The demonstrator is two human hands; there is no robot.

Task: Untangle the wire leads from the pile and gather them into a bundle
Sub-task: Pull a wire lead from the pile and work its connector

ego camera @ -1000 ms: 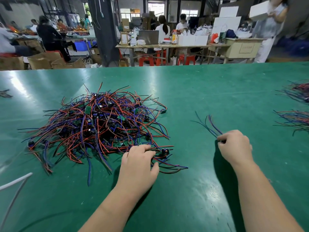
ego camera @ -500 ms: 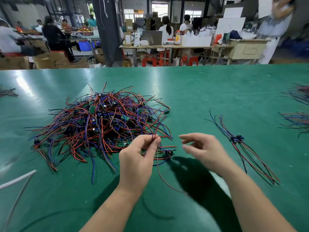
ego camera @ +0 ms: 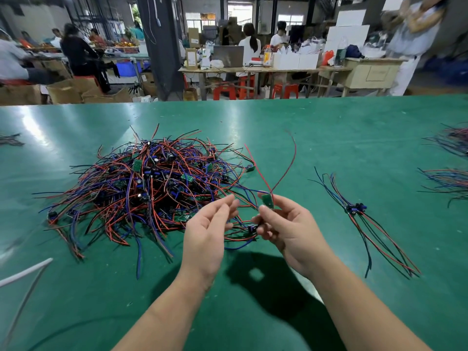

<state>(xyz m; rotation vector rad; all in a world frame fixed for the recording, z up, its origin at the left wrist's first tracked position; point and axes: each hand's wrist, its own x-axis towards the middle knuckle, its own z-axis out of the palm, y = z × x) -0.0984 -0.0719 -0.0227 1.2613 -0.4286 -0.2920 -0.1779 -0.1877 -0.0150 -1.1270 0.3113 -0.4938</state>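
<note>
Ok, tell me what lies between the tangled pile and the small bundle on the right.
Head view: the right hand, pinching a green board with red leads, above otherwise bare green table.

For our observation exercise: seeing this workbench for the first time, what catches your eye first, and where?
A tangled pile of red, blue and black wire leads sprawls left of centre on the green table. At its right edge, the right hand pinches a green circuit board, two red leads rising from it.
</note>
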